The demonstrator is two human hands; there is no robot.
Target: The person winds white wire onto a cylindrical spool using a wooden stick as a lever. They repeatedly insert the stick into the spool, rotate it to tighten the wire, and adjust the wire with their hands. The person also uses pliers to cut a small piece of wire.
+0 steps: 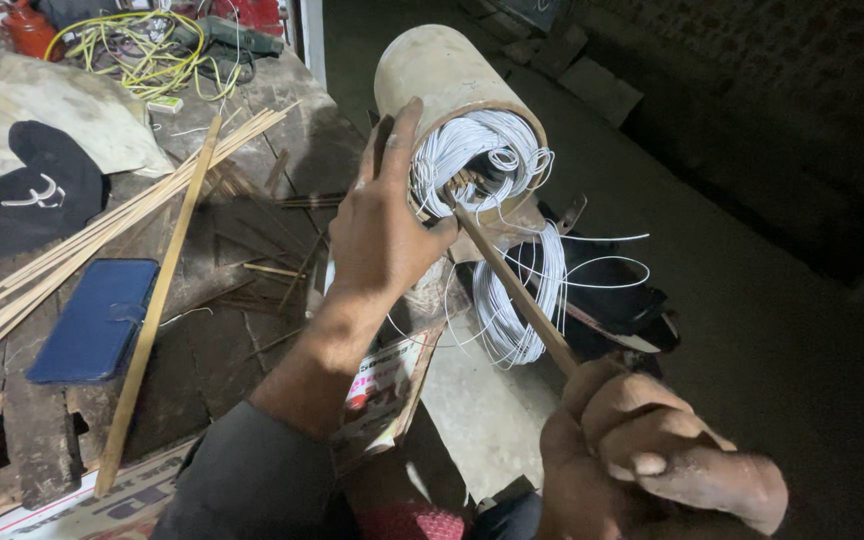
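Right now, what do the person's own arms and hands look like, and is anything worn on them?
Both hands are bare: no gloves, rings or watch show. The left hand leads to a bare forearm, with a dark grey sleeve pushed up near the elbow. The right hand sits at the lower edge of the view; its wrist and arm are cut off, so any sleeve there cannot be seen.

A blue phone case (97, 320) is lying on the dark wooden bench (222, 350), beside a long flat slat (157, 310). Thin bamboo strips (102, 230) are fanning out across the bench. A black cap (27, 195) is resting on pale cloth (42, 110). Yellow wire (137, 50) is tangling near an orange can (27, 28) at the back.
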